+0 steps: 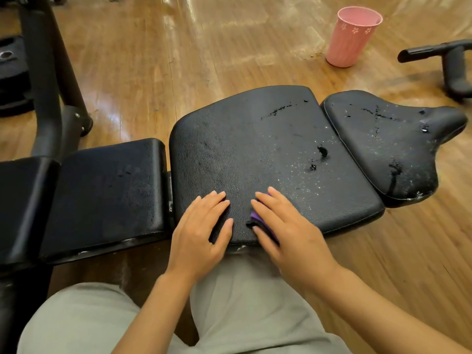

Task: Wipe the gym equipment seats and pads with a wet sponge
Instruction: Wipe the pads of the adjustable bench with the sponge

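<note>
A black bench runs across the view in three padded sections. The large middle pad [268, 149] carries water drops and streaks. My right hand [288, 231] presses flat on a purple and black sponge [255, 219] at this pad's near edge; the hand covers most of the sponge. My left hand [201, 231] rests flat on the same pad just left of the sponge, fingers straight. The seat pad [388, 144] at the right is also wet with drops. A darker pad [107, 195] lies to the left.
A pink plastic cup [353, 37] stands on the wooden floor beyond the bench. A black machine frame [48, 80] rises at the left, with weight plates [12, 77] behind it. A black handle [444, 57] sticks in from the right. My knees are in front of the bench.
</note>
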`<state>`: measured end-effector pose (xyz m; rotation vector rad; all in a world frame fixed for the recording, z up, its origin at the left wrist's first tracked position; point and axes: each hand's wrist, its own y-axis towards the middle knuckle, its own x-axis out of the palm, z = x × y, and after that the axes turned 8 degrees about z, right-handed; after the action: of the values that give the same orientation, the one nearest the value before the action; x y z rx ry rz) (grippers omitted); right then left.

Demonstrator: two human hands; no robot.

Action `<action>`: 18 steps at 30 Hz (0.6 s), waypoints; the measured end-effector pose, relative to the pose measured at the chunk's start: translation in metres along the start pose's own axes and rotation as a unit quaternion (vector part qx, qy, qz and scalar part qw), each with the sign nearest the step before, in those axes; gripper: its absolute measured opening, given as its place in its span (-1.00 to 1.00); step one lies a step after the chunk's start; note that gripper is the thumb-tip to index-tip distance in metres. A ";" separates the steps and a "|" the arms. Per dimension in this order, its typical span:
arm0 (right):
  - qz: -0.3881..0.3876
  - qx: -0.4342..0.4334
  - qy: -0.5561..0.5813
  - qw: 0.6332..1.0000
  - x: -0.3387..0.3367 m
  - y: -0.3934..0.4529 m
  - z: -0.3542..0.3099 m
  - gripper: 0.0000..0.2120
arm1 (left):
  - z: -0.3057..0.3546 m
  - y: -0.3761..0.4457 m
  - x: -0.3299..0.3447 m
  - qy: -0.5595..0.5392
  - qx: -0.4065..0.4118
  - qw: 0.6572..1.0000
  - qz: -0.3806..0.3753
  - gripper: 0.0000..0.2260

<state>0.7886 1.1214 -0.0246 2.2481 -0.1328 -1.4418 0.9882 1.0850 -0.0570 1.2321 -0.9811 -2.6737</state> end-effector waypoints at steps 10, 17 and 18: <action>-0.062 0.047 -0.095 0.992 -0.016 0.015 0.019 -0.46 | -0.001 -0.006 0.008 0.018 0.008 0.999 0.043 -0.67; -0.140 0.072 -0.057 0.986 0.005 0.078 0.029 -0.41 | 0.001 -0.002 0.004 -0.008 -0.038 0.999 0.026 -0.68; -0.141 0.075 -0.055 0.986 0.005 0.078 0.029 -0.39 | 0.002 -0.001 0.003 -0.014 -0.045 0.999 0.023 -0.68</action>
<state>0.7778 1.0411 -0.0048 2.3825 0.0477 -1.7567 0.9852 1.0863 -0.0589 1.1449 -0.8713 -2.6749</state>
